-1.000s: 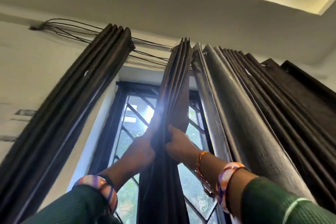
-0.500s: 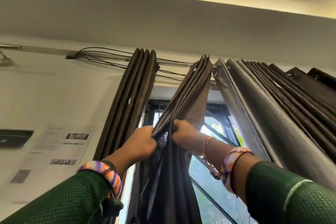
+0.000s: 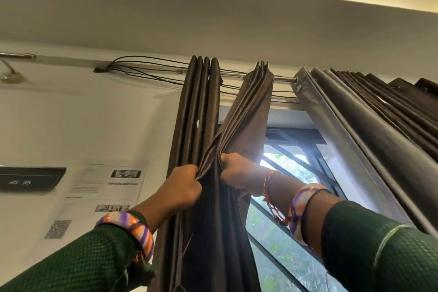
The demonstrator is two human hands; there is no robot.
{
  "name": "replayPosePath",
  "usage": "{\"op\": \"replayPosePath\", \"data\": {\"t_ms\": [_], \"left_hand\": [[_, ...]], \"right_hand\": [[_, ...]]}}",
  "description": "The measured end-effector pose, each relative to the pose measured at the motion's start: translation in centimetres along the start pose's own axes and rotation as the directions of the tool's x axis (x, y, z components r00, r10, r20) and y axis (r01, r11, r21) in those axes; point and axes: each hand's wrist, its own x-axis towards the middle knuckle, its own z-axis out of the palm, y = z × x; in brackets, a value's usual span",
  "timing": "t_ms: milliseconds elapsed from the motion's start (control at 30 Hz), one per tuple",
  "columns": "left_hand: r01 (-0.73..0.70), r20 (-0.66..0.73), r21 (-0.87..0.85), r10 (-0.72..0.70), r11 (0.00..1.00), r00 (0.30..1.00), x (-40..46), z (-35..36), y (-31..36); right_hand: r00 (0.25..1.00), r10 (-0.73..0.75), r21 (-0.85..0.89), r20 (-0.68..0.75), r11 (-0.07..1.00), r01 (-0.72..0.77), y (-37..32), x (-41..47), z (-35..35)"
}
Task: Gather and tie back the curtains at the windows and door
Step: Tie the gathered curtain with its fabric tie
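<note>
White wall and a bright window (image 3: 296, 173) ahead; my left hand (image 3: 182, 187) and right hand (image 3: 233, 173) each pinch the middle curtain (image 3: 246, 121), fingers bunching its pleats beside the left curtain (image 3: 196, 114) for tying.

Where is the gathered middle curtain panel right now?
Head view, centre: the middle curtain panel hangs between the left curtain bunch and grey-lined right curtain, gripped by both hands.

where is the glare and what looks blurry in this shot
Head view: daylight blows out the window just right of the right hand; the wall papers at left are motion-smeared and unreadable; both hands, left hand included, and the gripped brown curtain look sharp; wide-angle bends the ceiling edge.
</note>
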Motion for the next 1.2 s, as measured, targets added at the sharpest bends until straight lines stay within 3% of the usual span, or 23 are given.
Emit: {"op": "replayPosePath", "data": {"t_ms": [333, 700, 833, 967, 1100, 1200], "left_hand": [[0.014, 0.052, -0.031, -0.012, 0.999, 0.999, -0.9, -1.1, -3.5], [-0.088, 0.220, 0.002, 0.086, 0.996, 0.972, -3.1, 4.5, 1.9], [-0.110, 0.243, 0.020, 0.102, 0.994, 0.965, -3.9, 8.2, 5.3], [-0.100, 0.114, 0.202, 0.078, 0.974, 0.990, -5.0, 11.6, 8.1], [-0.104, 0.048, 0.218, 0.096, 0.970, 0.994, -6.9, 14.7, 10.4], [-0.086, 0.066, 0.313, 0.069, 0.946, 0.995, -9.0, 16.2, 11.8]], "right_hand": [[0.998, 0.033, 0.019, 0.046, 0.999, -0.034, -1.7, 0.6, 3.9], [0.984, 0.170, -0.009, 0.055, 0.986, -0.169, 4.6, -1.5, 1.9], [0.982, 0.185, -0.171, 0.030, 0.969, -0.177, 8.3, -2.7, -1.2], [0.989, 0.113, -0.307, -0.097, 0.942, -0.138, 12.8, -2.7, -3.2], [0.984, -0.056, -0.476, -0.167, 0.879, -0.031, 16.6, -5.4, -4.1], [0.981, -0.168, -0.622, -0.101, 0.780, 0.070, 18.4, -9.3, -3.9]]}}
